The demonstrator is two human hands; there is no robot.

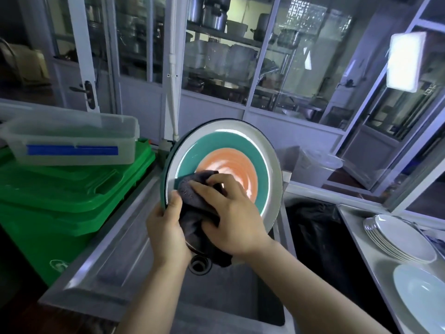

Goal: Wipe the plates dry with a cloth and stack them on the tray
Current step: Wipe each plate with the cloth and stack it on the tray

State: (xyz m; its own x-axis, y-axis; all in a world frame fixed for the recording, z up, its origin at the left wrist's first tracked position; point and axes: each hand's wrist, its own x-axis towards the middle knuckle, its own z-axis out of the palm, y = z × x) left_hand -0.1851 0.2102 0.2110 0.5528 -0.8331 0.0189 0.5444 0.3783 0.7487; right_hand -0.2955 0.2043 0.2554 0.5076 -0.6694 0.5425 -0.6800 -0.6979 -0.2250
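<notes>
- A clear plastic box (pixel 72 138) with a blue strip sat on top of a green bin (pixel 60 196) at the far left, beside the sink.
- The steel sink (pixel 134 259) lay below my arms, its drain (pixel 199 265) showing just under the plate.
- My left hand (pixel 166 227) gripped the lower left rim of the plate, thumb over the front edge and fingers behind.
- I held the plate (pixel 224 145) tilted up, nearly on edge, above the sink; it had a white rim, a teal ring and an orange centre, and faced me.
- My right hand (pixel 231 213) was closed on a dark grey cloth (pixel 192 189), pressing it against the lower left part of the plate's face, across the teal ring and the edge of the orange.
- The rest of the cloth hung bunched between my two hands and down below the plate.
- On the counter (pixel 356 227) at the right stood a stack of white plates (pixel 399 239), well apart from the one I held.
- Nearer to me on that counter lay a single pale plate (pixel 423 295), just beside the stack.
</notes>
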